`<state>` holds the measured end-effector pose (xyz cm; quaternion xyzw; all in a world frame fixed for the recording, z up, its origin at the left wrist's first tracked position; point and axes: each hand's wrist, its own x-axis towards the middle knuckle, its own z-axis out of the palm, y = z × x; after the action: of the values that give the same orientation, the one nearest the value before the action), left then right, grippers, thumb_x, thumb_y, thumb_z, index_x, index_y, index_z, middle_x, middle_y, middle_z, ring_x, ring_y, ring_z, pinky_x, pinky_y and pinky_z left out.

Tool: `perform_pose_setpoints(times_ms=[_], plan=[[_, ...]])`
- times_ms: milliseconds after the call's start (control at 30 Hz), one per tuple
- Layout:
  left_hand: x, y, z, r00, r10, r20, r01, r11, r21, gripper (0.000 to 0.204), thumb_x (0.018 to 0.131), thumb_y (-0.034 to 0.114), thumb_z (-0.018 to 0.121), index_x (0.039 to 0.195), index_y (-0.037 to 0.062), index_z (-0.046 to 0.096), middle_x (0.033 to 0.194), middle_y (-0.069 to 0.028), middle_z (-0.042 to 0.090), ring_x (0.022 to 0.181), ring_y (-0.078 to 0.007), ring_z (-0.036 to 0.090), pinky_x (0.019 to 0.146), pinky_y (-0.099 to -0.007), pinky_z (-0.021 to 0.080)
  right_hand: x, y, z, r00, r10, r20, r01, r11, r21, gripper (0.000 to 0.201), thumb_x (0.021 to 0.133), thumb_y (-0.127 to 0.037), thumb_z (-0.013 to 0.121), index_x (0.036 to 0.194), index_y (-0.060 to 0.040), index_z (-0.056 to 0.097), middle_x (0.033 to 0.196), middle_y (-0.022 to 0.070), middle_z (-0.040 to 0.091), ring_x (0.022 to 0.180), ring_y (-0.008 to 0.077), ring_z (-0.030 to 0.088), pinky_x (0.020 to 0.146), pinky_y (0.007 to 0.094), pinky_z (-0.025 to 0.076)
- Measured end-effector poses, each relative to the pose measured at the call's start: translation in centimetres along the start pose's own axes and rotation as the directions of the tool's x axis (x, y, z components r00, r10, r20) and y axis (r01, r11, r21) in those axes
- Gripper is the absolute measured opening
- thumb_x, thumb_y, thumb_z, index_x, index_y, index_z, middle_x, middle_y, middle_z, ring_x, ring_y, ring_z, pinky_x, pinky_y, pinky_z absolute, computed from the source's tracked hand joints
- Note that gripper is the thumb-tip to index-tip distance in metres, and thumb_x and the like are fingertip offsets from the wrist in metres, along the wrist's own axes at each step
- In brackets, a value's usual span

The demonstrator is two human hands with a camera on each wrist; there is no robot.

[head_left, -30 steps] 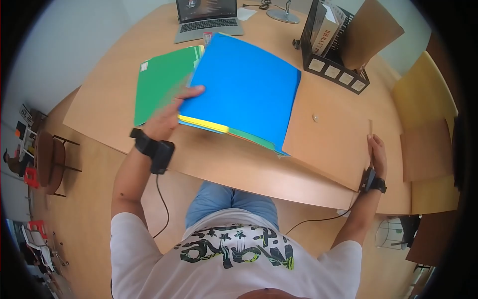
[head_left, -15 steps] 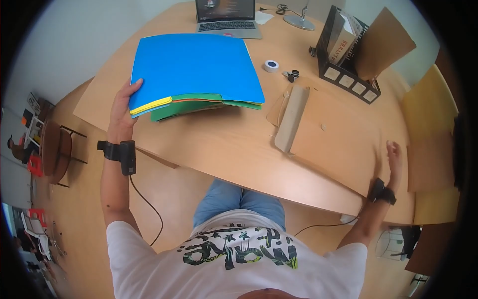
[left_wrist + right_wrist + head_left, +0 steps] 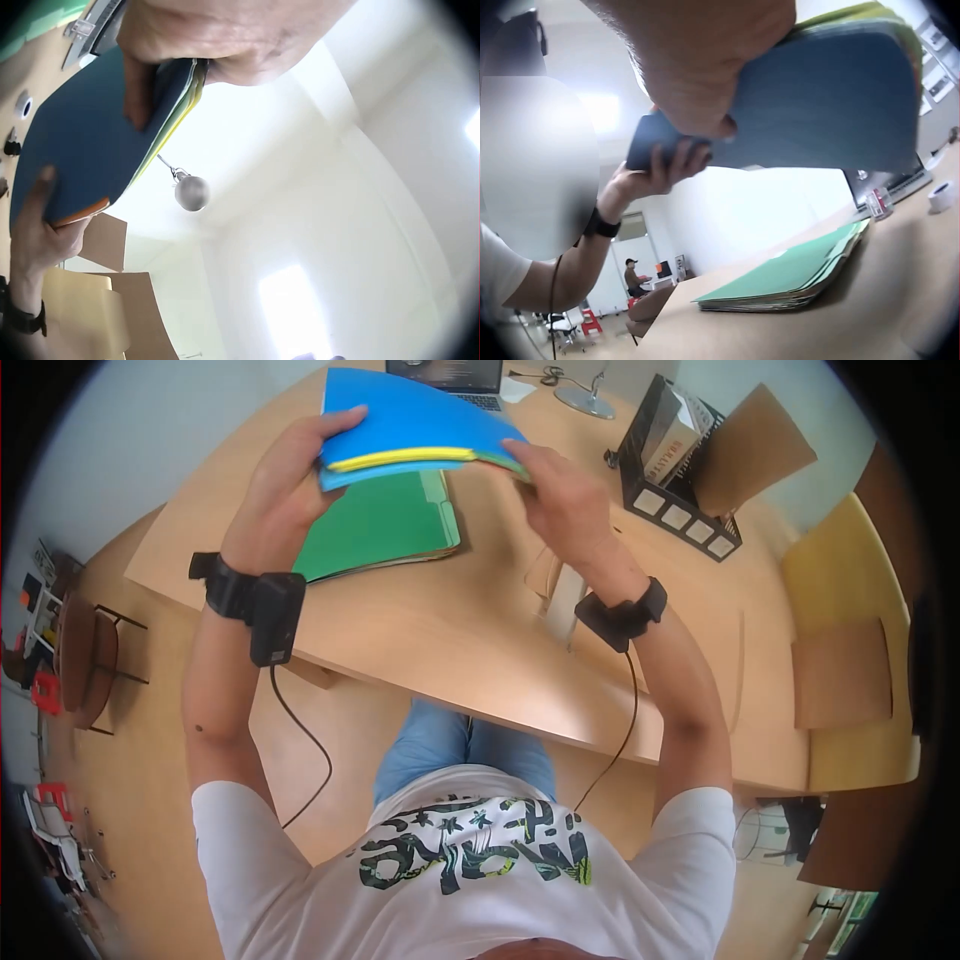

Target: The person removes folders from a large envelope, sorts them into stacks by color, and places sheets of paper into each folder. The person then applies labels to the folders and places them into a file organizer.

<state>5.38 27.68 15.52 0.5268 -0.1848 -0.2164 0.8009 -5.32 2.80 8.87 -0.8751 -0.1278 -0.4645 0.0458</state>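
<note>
A stack of blue folders (image 3: 415, 420) with yellow and green edges is held up above the table by both hands. My left hand (image 3: 290, 480) grips its left edge, thumb on top. At the right edge, my right hand (image 3: 570, 500) pinches the stack near the corner. In the left wrist view the stack (image 3: 82, 127) bends between the two hands; in the right wrist view the left hand's fingers (image 3: 667, 165) curl round its far end. Below lies a green folder stack (image 3: 385, 525), flat on the table, partly hidden by the blue one.
A brown envelope (image 3: 690, 630) with its flap open lies right, partly behind the right forearm. A black file holder (image 3: 668, 508) with books stands at back right. Behind the folders are a laptop (image 3: 480, 374) and lamp base (image 3: 585, 402). A tape roll (image 3: 941, 196) rests on the table.
The right hand has left the envelope side, moved left and taken hold of the blue stack's right edge. The stack is raised farther back, uncovering more of the green folders.
</note>
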Motion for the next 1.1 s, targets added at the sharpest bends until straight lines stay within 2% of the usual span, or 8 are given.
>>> perform_pose_setpoints(times_ms=[100, 200, 267, 500, 600, 800, 1000, 1100], plan=[[0.6, 1.1, 0.1, 0.925, 0.062, 0.375, 0.06, 0.95, -0.307, 0.042, 0.095, 0.028, 0.054, 0.122, -0.0044, 0.045, 0.126, -0.0228, 0.051, 0.113, -0.0265, 0.056, 0.09, -0.0331, 0.051, 1.2, 1.3, 0.2, 0.974, 0.221, -0.047, -0.212, 0.966, 0.148, 0.035, 0.079, -0.015, 0.071, 0.112, -0.0106, 0.062, 0.095, 0.0092, 0.067, 0.075, 0.0215, 0.063, 0.066, 0.0309, 0.051], [2.5, -0.6, -1.5, 0.908, 0.333, 0.253, -0.288, 0.936, -0.201, 0.05, 0.099, 0.034, 0.044, 0.13, -0.0049, 0.038, 0.137, -0.0245, 0.041, 0.127, -0.031, 0.044, 0.103, -0.0372, 0.041, 2.2, 2.6, -0.6, 0.863, 0.498, 0.079, -0.457, 0.707, 0.54, 0.027, 0.083, -0.013, 0.069, 0.108, -0.0034, 0.063, 0.094, 0.0097, 0.068, 0.075, 0.017, 0.062, 0.068, 0.0275, 0.05], [3.5, -4.1, -3.5, 0.929, 0.371, 0.018, -0.366, 0.908, 0.203, 0.06, 0.096, 0.043, 0.048, 0.135, -0.0023, 0.037, 0.132, -0.0194, 0.046, 0.125, -0.0279, 0.044, 0.105, -0.0362, 0.036, 2.0, 4.1, -0.5, 0.788, 0.581, 0.206, -0.467, 0.344, 0.815, 0.026, 0.085, -0.012, 0.068, 0.106, 0.0014, 0.063, 0.097, 0.0095, 0.068, 0.077, 0.0139, 0.061, 0.069, 0.0263, 0.049], [3.9, -9.3, -5.7, 0.993, -0.001, 0.115, -0.023, 0.977, 0.21, 0.07, 0.089, 0.045, 0.058, 0.136, -0.0035, 0.037, 0.13, -0.0158, 0.049, 0.121, -0.0226, 0.047, 0.1, -0.0392, 0.039, 3.1, 5.7, -0.6, 0.668, 0.656, 0.352, -0.511, 0.06, 0.858, 0.027, 0.086, -0.011, 0.067, 0.109, 0.0022, 0.062, 0.1, 0.0101, 0.066, 0.086, 0.0174, 0.063, 0.076, 0.03, 0.052], [3.9, -9.2, -5.3, 0.991, 0.068, 0.118, -0.065, 0.997, -0.03, 0.062, 0.09, 0.038, 0.061, 0.131, -0.0044, 0.043, 0.122, -0.0146, 0.054, 0.108, -0.02, 0.056, 0.091, -0.034, 0.047, 3.8, 4.4, 0.2, 0.616, 0.638, 0.462, -0.568, -0.047, 0.822, 0.03, 0.087, -0.011, 0.066, 0.113, 0.0022, 0.059, 0.105, 0.012, 0.065, 0.091, 0.0199, 0.063, 0.08, 0.0329, 0.052], [2.8, -6.2, -10.9, 0.993, 0.116, -0.026, -0.111, 0.984, 0.141, 0.05, 0.09, 0.025, 0.062, 0.125, -0.0081, 0.047, 0.109, -0.0148, 0.062, 0.094, -0.0188, 0.063, 0.084, -0.0328, 0.053, 5.1, 1.8, 7.0, 0.489, 0.549, 0.678, -0.683, -0.242, 0.689, 0.034, 0.088, -0.012, 0.064, 0.117, 0.0041, 0.054, 0.11, 0.0148, 0.062, 0.094, 0.0245, 0.062, 0.085, 0.0366, 0.052], [2.1, -5.8, -19.3, 0.969, 0.009, -0.248, 0.087, 0.924, 0.373, 0.047, 0.088, 0.025, 0.062, 0.121, -0.0085, 0.054, 0.107, -0.0187, 0.064, 0.088, -0.0234, 0.065, 0.078, -0.0335, 0.053, 4.3, -2.9, 15.6, 0.457, 0.486, 0.745, -0.829, -0.07, 0.554, 0.042, 0.085, -0.009, 0.064, 0.121, 0.0076, 0.051, 0.115, 0.0198, 0.06, 0.099, 0.0296, 0.061, 0.087, 0.0379, 0.05], [2.6, -8.6, -23.7, 0.95, 0.129, -0.286, 0.159, 0.586, 0.794, 0.048, 0.085, 0.03, 0.065, 0.113, -0.009, 0.06, 0.101, -0.0202, 0.066, 0.088, -0.0242, 0.066, 0.079, -0.0357, 0.053, 1.9, -3.0, 19.0, 0.444, 0.557, 0.702, -0.896, 0.271, 0.352, 0.05, 0.085, -0.02, 0.064, 0.124, 0.008, 0.049, 0.114, 0.0218, 0.059, 0.104, 0.0323, 0.059, 0.089, 0.0378, 0.048]])
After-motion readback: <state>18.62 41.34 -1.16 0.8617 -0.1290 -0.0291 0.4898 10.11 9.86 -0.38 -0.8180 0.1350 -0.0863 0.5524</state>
